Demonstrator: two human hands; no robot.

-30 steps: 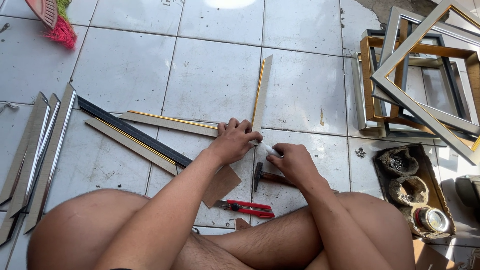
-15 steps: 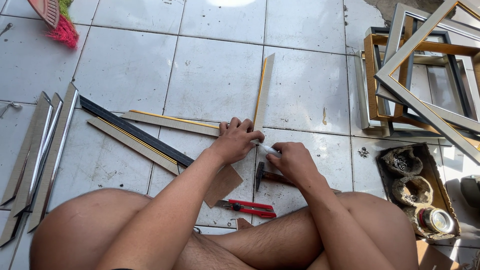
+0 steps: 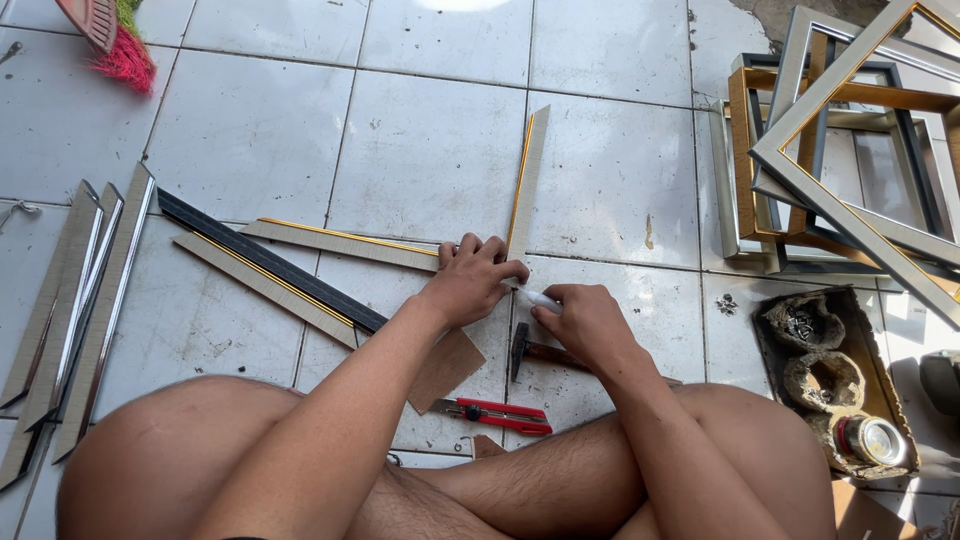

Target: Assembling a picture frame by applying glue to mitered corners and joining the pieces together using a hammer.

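Change since the earlier frames: almost none. Both hands sit at the same corner joint as a second ago; the right hand has drawn slightly nearer the left, and the strips have not shifted.

Left hand (image 3: 468,280): fingers curled, pressing down where two frame strips meet. It grips nothing loose; it pins the joint flat to the floor.

Right hand (image 3: 588,322): closed around a small white tube (image 3: 541,299), tip pointed at the joint, just beside the left fingertips. What kind of tube it is cannot be told for sure.

Upright frame strip (image 3: 527,180): pale with a gold edge, running from the joint away toward the far side.

Flat frame strip (image 3: 340,243): same finish, running left from the joint.

Judgement: since nothing has slid, the corner looks held steady while the tube works at it; the joint appears not yet finished.

Nearby on the tiled floor (image 3: 430,130):
- dark strip (image 3: 270,262) and another pale strip (image 3: 262,288), left of the hands
- bundle of cut strips (image 3: 80,290), far left
- hammer (image 3: 530,350), near the right wrist
- red utility knife (image 3: 492,413), close to the legs
- brown card piece (image 3: 445,368), under the left forearm
- stack of finished frames (image 3: 830,170), far right
- tray of small hardware (image 3: 830,380), near right
- broom (image 3: 110,35), far left corner
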